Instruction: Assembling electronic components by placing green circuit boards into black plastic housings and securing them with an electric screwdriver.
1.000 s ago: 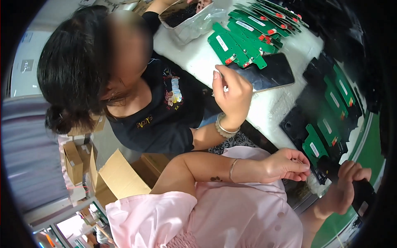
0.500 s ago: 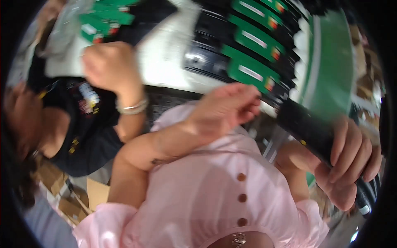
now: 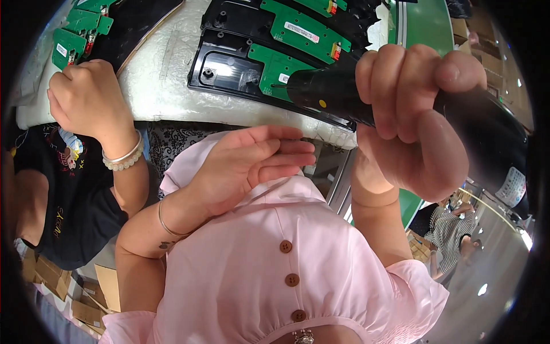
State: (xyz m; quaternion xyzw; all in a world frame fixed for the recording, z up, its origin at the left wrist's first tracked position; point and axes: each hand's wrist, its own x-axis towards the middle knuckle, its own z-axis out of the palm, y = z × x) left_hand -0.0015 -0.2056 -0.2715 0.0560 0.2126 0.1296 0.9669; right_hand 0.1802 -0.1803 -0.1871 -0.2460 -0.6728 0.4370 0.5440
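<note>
My right hand (image 3: 412, 109) is wrapped round a black electric screwdriver (image 3: 329, 92), held nearly level. The thin bit reaches a green circuit board (image 3: 266, 71) seated in a black plastic housing (image 3: 229, 71). Whether the bit sits in a screw is too small to make out. My left hand (image 3: 252, 157) is raised in front of the pink shirt, just off the table's near edge. Its fingers are loosely stretched and apart, the thumb lying over them, with nothing visible in it.
More housings with green boards (image 3: 298, 31) lie in a row behind, on white foam sheeting (image 3: 154, 92). At the left a co-worker's fist (image 3: 89, 97) rests near loose green boards (image 3: 69, 49) and a dark panel (image 3: 134, 28). Cardboard boxes (image 3: 51, 275) stand on the floor.
The screwdriver has swung left and over the nearest board, its bit now at the board's surface. My left hand has drawn back left from the housing, its fingers loosening from a pinch.
</note>
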